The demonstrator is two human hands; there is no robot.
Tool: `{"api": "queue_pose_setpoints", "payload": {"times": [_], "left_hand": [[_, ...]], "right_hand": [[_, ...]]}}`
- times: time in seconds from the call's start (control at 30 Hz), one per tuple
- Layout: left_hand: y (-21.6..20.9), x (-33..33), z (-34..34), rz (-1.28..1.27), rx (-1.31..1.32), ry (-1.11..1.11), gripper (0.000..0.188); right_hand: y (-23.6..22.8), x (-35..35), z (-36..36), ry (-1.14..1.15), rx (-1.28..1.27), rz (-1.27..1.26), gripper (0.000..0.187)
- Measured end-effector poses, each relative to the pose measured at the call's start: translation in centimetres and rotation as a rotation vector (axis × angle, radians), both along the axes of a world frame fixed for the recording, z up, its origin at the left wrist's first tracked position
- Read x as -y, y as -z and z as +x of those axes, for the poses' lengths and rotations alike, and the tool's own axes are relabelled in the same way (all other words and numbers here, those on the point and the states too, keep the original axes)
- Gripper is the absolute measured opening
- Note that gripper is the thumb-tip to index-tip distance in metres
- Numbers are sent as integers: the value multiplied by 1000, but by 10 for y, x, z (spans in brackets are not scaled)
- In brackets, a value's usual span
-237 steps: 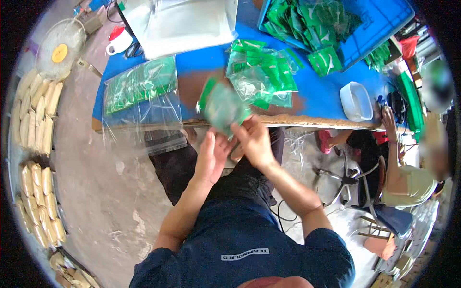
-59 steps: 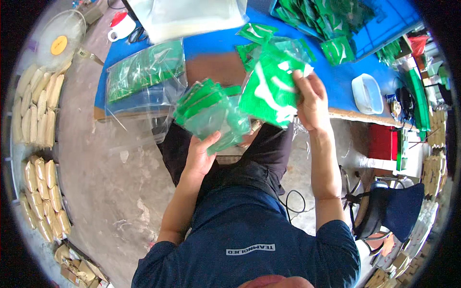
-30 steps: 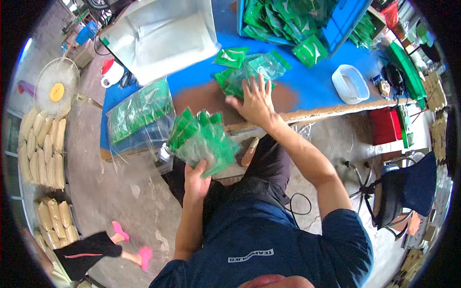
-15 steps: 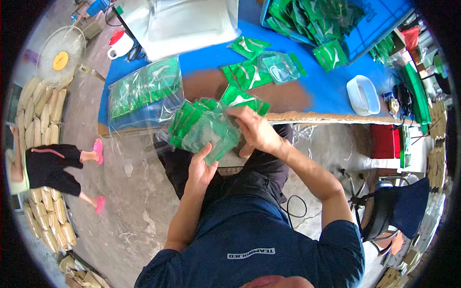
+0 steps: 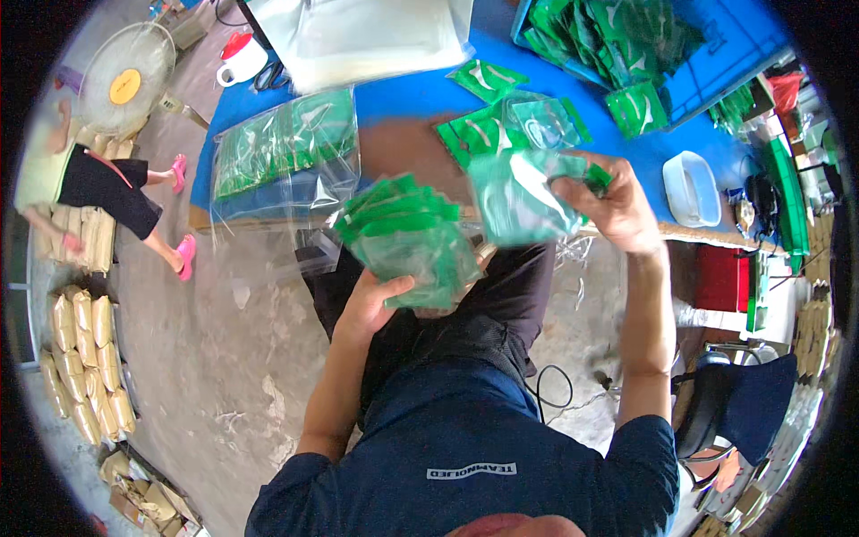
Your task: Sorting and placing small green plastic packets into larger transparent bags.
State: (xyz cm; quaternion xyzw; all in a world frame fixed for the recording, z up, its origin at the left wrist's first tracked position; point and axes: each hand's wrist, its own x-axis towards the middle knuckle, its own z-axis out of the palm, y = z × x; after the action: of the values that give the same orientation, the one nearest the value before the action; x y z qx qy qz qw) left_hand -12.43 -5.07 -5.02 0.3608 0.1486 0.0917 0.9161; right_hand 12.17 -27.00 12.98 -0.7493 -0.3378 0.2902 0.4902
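Note:
My left hand (image 5: 371, 304) is closed on a fanned stack of green and clear plastic packets (image 5: 407, 246), held in front of the table's near edge with the thumb on top. In my right hand (image 5: 622, 201) is a single green and clear packet (image 5: 519, 197), pinched by its green end and blurred by motion. Several more green packets (image 5: 488, 79) lie on the table beyond it, one of them mostly clear (image 5: 541, 121). To the left, a large clear bag (image 5: 286, 148) filled with rows of green packets rests at the table edge.
Clear plastic sheets (image 5: 376, 40) are piled at the back of the blue table (image 5: 412, 98). A blue crate (image 5: 707, 85) of green packets stands back right, a white tub (image 5: 691, 188) nearer. A mug (image 5: 242, 63) and fan (image 5: 125, 85) are left. A person (image 5: 98, 183) walks there.
My right hand has moved right and away from the stack, now carrying one packet. My left hand still holds the stack. The person at left has moved farther up the view.

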Motion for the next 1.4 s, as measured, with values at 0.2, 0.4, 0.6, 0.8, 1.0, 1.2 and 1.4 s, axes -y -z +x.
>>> {"api": "queue_pose_setpoints", "payload": {"times": [0.2,0.4,0.6,0.8,1.0,1.2,1.4], "left_hand": [[-12,7,13,-348,-115,265,68],[-6,26,12,101,-221,238,71],[20,3,-28,-124,123,45,64],[28,-9,-8,-102,223,86,58],[-2,22,12,-171,50,-72,64],[-5,31,-2,-230,57,-16,62],[29,7,19,-612,367,218,60]], "right_hand": [[55,-62,-29,-625,618,-98,24],[78,-91,1,-145,788,143,61],[153,-39,-4,-432,1193,69,53],[103,-78,-58,-188,-94,462,32],[129,-163,94,425,1145,-19,37],[153,-153,121,172,1125,-56,18],[145,-100,-9,484,-392,809,10]]}}
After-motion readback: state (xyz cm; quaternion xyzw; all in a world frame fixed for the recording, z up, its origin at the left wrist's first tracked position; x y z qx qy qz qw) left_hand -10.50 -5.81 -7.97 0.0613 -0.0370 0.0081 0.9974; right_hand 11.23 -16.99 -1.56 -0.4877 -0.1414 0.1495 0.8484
